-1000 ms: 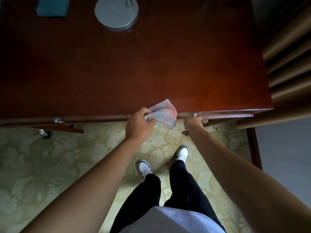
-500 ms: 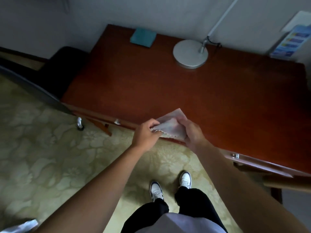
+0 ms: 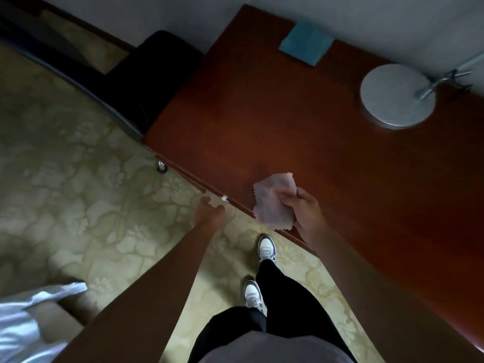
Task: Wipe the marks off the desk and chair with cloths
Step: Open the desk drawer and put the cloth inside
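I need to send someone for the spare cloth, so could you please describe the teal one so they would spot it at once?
Start at the reddish-brown desk and look to its far corner by the wall, left of the round silver lamp base. The teal cloth lies flat there, a folded square, unlike the crumpled pale pink cloth gripped in the right hand at the near edge.

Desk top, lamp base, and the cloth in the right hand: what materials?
Reddish-brown desk top: looks like wood or wood veneer with a smooth semi-gloss finish, faint grain and soft sheen. Round grey lamp base: probably brushed or textured metal, matte silver. Pale pinkish cloth, gripped by the right hand: thin soft fabric with a zigzag-cut edge, likely microfibre.
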Demonstrator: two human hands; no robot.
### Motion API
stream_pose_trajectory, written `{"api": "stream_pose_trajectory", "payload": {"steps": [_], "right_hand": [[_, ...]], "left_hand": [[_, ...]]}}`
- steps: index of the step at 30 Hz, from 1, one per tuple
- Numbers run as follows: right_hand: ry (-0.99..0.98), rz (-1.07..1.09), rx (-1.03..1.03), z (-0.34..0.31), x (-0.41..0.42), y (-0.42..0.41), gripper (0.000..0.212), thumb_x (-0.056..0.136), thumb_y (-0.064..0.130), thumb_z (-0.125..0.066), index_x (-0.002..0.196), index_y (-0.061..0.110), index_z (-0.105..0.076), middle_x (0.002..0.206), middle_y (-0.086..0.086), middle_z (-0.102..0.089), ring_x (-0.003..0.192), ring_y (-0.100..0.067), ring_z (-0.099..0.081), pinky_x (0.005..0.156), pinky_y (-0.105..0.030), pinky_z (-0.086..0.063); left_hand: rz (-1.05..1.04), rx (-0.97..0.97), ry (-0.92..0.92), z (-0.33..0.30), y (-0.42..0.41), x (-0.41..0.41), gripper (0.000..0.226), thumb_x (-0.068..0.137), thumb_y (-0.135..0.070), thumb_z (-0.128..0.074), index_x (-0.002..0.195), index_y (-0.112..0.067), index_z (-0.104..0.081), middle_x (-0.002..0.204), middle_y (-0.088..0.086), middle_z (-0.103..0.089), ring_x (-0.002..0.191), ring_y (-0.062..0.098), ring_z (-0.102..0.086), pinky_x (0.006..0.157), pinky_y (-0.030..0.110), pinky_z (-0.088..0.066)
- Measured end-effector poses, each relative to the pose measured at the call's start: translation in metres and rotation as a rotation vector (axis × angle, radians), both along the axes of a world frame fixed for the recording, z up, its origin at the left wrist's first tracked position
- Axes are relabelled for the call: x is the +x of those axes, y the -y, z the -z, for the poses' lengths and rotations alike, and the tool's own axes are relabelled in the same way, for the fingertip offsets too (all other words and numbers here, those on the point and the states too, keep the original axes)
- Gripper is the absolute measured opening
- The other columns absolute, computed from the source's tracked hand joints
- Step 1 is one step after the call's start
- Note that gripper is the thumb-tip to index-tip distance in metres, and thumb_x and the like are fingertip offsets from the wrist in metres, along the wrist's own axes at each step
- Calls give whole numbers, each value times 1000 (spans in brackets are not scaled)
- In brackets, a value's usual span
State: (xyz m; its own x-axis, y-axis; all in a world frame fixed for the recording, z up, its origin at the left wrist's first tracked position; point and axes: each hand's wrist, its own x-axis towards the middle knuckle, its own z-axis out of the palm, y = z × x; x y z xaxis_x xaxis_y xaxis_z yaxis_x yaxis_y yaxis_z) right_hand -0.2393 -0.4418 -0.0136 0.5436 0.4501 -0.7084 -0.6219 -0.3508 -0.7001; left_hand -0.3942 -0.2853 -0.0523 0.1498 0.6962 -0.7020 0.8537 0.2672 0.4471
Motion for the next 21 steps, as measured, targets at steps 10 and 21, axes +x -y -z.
{"api": "stream_pose_trajectory", "payload": {"steps": [10,21], "right_hand": [[52,-98,-112,10,-2,-42,10,82,0,-66,87,9,-68,88,-13,-68,86,-28,-63,75,-42,-50],[68,155,-133,17,-63,-42,21,89,0,-59,108,4,-67,117,-24,-66,113,-38,-60,103,-55,-45]], "left_hand": [[348,28,-55,45,-25,14,45,98,-35,-56,131,-6,-50,125,20,-61,117,37,-57,99,42,-44],[587,8,139,60,-53,-9,27,92,-43,-63,98,-20,-74,99,6,-74,91,29,-67,65,29,-40]]}}
